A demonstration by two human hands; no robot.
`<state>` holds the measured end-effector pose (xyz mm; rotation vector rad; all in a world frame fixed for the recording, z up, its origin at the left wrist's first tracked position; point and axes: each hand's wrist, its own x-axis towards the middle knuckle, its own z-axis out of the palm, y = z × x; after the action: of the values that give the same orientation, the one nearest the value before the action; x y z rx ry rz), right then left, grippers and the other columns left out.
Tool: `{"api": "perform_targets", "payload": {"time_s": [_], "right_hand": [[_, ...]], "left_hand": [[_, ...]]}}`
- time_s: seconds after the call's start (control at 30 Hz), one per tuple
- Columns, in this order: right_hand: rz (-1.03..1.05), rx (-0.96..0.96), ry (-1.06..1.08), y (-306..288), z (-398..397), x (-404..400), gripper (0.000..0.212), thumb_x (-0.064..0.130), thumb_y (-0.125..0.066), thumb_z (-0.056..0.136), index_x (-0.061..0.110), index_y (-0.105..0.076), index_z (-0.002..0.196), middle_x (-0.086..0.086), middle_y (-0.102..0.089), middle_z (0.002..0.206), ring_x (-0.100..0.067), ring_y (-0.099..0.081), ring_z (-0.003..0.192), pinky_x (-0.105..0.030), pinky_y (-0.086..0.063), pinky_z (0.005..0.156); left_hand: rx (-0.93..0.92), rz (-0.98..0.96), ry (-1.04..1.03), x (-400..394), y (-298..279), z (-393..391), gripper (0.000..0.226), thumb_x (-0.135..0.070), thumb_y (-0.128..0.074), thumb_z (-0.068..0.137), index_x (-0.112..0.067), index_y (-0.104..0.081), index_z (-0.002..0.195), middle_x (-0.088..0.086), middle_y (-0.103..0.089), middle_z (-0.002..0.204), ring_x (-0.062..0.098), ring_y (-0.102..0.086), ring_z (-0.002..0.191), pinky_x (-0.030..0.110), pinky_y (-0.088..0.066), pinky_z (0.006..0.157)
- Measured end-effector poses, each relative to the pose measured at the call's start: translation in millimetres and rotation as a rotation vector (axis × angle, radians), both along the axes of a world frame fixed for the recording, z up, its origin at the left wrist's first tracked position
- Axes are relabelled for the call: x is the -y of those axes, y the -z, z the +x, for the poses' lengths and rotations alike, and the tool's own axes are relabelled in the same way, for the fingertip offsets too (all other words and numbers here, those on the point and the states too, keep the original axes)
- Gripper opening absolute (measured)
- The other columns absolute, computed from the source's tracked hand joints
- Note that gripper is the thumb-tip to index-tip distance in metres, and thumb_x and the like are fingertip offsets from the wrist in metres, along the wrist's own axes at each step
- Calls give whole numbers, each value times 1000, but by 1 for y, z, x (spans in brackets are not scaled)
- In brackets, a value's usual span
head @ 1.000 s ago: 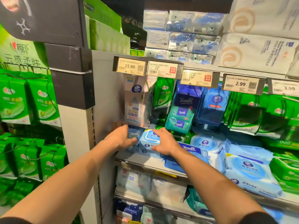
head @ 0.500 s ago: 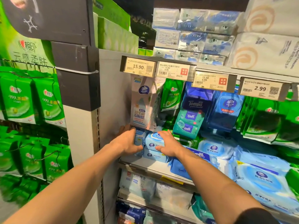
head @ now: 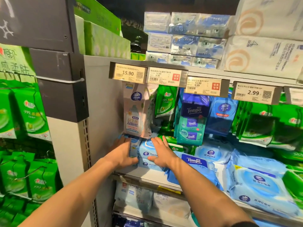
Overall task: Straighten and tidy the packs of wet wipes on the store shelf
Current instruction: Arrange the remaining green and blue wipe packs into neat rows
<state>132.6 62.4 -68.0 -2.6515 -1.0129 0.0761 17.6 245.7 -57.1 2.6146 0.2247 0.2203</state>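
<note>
Two small light-blue wet wipe packs (head: pixel 146 154) lie stacked at the left end of the shelf (head: pixel 144 175), beside the grey side panel. My left hand (head: pixel 122 153) presses against the stack's left side, thumb at the lower pack's front. My right hand (head: pixel 161 153) lies flat on top of the upper pack, fingers spread and pointing into the shelf. A blue Tempo pack (head: pixel 195 167) lies just right of my right wrist. A pink Vinda pack (head: pixel 136 112) hangs directly above the stack.
Larger blue wipe packs (head: pixel 260 185) fill the shelf to the right. Green and blue packs (head: pixel 191 118) hang from hooks behind price tags (head: pixel 127 73). Green packs (head: pixel 31 115) hang on the left rack. Tissue packs sit on the top shelf, more wipes (head: pixel 136 195) on the one below.
Both hands have pushed the small blue stack deeper into the shelf's left corner. My right hand has flattened out on top of the pack. The view has moved closer.
</note>
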Motion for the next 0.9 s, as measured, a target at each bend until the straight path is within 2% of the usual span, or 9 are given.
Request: {"api": "perform_targets", "payload": {"time_s": [0.1,0.2,0.27,0.43,0.53,0.63,0.7,0.73,0.9], "right_hand": [[-80,44,38,-3,-3,1,89,50,-60,90,22,-6,155,1,-1,163,-26,12,149,-51,-13,120],[-109,58,89,-3,-13,4,94,56,-55,90,24,5,155,-2,10,163,-30,13,148,-55,-7,118],[-62,72,95,-2,-21,14,98,61,-53,88,22,8,154,-2,8,163,-29,7,149,-55,-8,118],[-74,239,16,2,-40,68,92,69,-43,86,18,-8,155,-4,-14,159,-26,-12,145,-47,-15,117],[-50,224,52,3,-46,115,95,77,-28,80,20,-14,154,-3,-20,157,-24,-16,144,-46,-17,116],[-56,194,76,4,-50,169,93,78,-34,84,18,-17,153,-3,-20,156,-23,-16,143,-43,-16,117],[-71,166,87,3,-49,203,101,86,-25,78,19,-16,153,-3,-17,158,-23,-14,144,-41,-14,118],[-73,147,97,3,-48,219,101,86,-25,78,20,-15,154,-2,-15,159,-22,-11,145,-41,-12,119],[-88,113,100,-6,-39,304,91,67,-52,85,24,-13,154,2,-6,161,-19,-4,147,-41,-10,117]], "left_hand": [[26,20,-2,11,-8,-7,71,-54,-74,61,-26,-45,119,-3,-56,121,14,-55,109,31,-47,98],[20,97,-34,19,-7,-7,63,-54,-75,64,-15,-47,105,7,-59,113,22,-56,99,30,-47,86],[38,122,-28,28,-4,-2,59,-52,-76,66,-15,-43,97,10,-57,110,26,-55,99,32,-43,83],[113,162,46,62,4,8,56,-50,-74,67,-13,-42,95,9,-47,103,32,-49,103,45,-46,84],[146,224,115,85,4,13,52,-50,-67,65,-11,-48,95,9,-49,100,31,-47,99,42,-43,83],[162,166,111,112,-1,13,55,-52,-57,61,-10,-50,96,10,-51,100,30,-47,97,42,-44,81],[164,187,105,133,-2,12,57,-53,-54,61,-11,-50,99,10,-51,101,30,-47,98,42,-44,82],[159,227,102,145,-2,12,57,-53,-55,63,-11,-50,101,9,-50,102,30,-47,99,42,-45,84],[199,342,-36,200,-8,13,45,-45,-64,75,-15,-49,104,7,-48,106,28,-45,104,43,-45,86]]}}
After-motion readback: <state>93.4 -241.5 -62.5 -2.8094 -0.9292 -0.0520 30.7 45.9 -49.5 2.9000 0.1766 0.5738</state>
